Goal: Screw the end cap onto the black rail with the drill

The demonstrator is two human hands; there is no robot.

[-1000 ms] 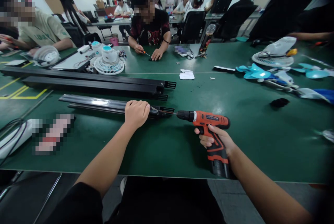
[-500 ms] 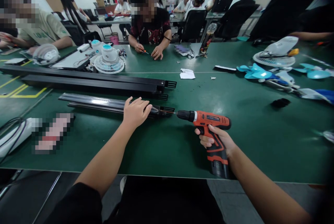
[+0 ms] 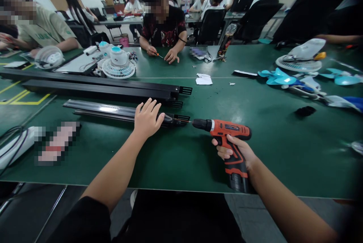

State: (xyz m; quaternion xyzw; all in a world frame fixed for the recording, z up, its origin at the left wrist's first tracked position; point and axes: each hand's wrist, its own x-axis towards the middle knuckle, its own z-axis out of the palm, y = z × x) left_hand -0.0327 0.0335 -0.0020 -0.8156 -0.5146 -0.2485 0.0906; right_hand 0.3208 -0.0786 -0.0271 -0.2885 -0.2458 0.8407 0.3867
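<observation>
My right hand (image 3: 234,148) is wrapped round the grip of an orange and black cordless drill (image 3: 229,127). The drill points left, its thin bit reaching the slotted end of a long black metal profile (image 3: 104,107) lying on the green table; whether the tip touches a screw there is too small to tell. My left hand (image 3: 148,119) rests over that profile near its right end, with fingers stretched out and spread. Beyond it lie two thicker black profiles (image 3: 96,87), also with slotted ends at the right.
Opposite, a person's hands (image 3: 167,54) hold an orange-handled screwdriver. White fan parts (image 3: 118,69) stand at the back left, and blue fan blades (image 3: 279,77) lie on the right. A folded white paper (image 3: 203,79) lies mid-table. A white object with a black cable (image 3: 21,146) sits near left.
The fingers of my left hand have lifted and spread apart over the profile. The drill and my right hand stay in nearly the same place.
</observation>
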